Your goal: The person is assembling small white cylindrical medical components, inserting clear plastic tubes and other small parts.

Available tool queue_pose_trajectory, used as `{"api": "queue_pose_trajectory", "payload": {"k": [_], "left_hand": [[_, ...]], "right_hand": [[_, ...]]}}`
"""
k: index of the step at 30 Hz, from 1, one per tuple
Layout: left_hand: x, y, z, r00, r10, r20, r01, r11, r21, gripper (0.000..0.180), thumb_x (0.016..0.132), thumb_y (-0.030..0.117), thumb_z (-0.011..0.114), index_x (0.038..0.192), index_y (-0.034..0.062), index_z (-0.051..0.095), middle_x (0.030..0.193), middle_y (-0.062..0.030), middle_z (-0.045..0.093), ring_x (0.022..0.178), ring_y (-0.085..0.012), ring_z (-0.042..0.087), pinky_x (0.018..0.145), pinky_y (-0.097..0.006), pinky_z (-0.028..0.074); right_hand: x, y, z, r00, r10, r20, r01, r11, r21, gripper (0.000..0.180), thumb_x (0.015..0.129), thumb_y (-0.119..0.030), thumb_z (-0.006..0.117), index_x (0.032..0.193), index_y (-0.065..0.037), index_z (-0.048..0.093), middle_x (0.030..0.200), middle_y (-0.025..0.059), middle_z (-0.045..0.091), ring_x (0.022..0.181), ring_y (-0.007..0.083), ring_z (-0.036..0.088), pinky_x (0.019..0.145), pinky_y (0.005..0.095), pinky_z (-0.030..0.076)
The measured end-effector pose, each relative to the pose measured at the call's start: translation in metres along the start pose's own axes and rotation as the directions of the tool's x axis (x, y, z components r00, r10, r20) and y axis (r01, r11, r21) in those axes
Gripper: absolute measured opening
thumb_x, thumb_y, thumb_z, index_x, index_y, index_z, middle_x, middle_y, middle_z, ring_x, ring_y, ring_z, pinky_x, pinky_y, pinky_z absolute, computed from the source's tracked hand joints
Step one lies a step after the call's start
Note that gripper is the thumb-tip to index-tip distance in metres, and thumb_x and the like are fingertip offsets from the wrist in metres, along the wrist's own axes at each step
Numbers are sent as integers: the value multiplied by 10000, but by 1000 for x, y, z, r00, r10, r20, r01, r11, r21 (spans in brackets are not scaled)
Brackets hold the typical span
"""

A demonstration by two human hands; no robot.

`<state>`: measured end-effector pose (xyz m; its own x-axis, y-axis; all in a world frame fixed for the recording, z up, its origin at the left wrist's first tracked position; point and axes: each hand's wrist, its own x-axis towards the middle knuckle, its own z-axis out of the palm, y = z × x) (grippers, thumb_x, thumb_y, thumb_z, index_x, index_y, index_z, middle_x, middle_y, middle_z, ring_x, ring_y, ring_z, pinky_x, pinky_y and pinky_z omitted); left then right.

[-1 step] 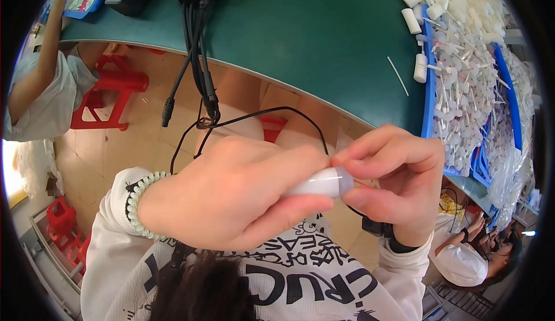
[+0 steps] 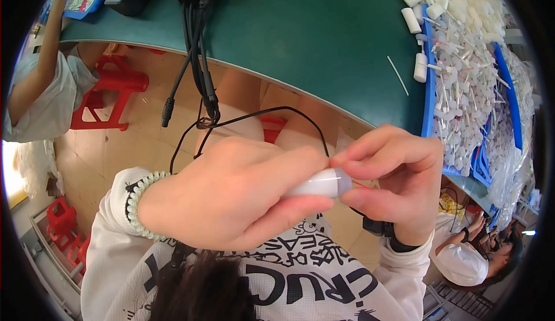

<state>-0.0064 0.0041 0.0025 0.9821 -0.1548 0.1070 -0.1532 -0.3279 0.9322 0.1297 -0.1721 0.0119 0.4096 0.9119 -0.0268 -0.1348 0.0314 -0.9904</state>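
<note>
My left hand (image 2: pixel 231 188) is wrapped round a white plastic cylinder (image 2: pixel 315 186), most of which its fingers hide. The cylinder lies nearly level above my lap, its right end outward. On that end sits a translucent greyish cap (image 2: pixel 345 182). My right hand (image 2: pixel 399 176) is closed at the cap, index finger and thumb touching its far and near edges. Between these fingers a thin red strand (image 2: pixel 361 184) runs out from the cap.
The green table (image 2: pixel 300 38) carries a black box with cables (image 2: pixel 199 43) and a thin white stick (image 2: pixel 398 75). At right, a blue tray (image 2: pixel 429 90) holds many translucent stemmed pieces, beside piled white cylinders (image 2: pixel 457 3). Other people sit left and right, near red stools (image 2: pixel 118 84).
</note>
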Motion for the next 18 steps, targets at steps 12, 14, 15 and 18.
{"api": "queue_pose_trajectory", "payload": {"k": [12,14,15,18], "left_hand": [[0,6,-2,1000,-15,-4,15,999,52,298,805,111,634,1030,-67,554,713,-121,585,592,-282,578,536,-329,450],[1,7,-2,1000,-8,-3,9,997,79,313,802,118,642,1035,-71,553,717,-118,589,594,-285,581,539,-330,455],[2,7,-1,1000,-8,-1,8,997,78,313,802,118,642,1035,-71,553,717,-118,589,594,-285,581,539,-330,455],[1,5,2,1000,-25,-19,27,995,95,318,801,117,644,1033,-77,549,718,-120,587,593,-288,579,542,-330,457]], "right_hand": [[-5,-9,14,988,58,-146,-58,998,1,189,581,93,647,760,36,627,881,207,627,821,245,630,752,291,500],[-5,-10,15,986,34,-162,-43,998,-54,186,585,91,642,761,33,626,883,201,624,823,239,628,751,290,499],[-5,-10,16,984,9,-175,-28,994,-109,183,589,89,638,761,29,625,884,195,622,824,232,626,751,289,498],[-4,-14,20,977,20,-211,-60,981,-187,173,597,80,638,759,23,619,884,185,617,815,216,621,746,280,495]]}}
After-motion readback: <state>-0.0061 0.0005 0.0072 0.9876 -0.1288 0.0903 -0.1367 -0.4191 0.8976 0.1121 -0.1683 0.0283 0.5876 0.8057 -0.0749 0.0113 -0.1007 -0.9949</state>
